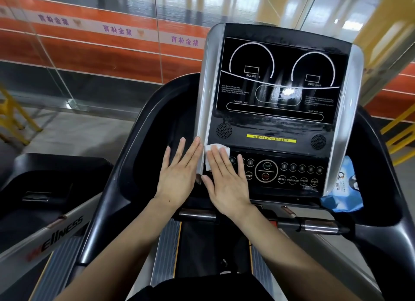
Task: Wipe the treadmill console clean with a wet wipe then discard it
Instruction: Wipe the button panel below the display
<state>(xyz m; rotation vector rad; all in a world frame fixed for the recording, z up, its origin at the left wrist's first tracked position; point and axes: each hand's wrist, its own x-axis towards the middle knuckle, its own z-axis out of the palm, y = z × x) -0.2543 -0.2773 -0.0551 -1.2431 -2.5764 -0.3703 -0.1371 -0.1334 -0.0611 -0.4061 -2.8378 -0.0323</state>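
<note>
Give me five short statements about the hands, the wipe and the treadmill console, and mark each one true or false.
1. The right hand presses the wet wipe flat against the console. True.
2. The left hand holds a second wipe. False: it is open and flat, with nothing in it.
3. The wipe is at the lower left of the console, beside the buttons. True.
4. The blue pack of wipes sits to the left of the console. False: it is at the console's lower right.
5. The yellow strip lies below the START button. False: it is above it.
</note>
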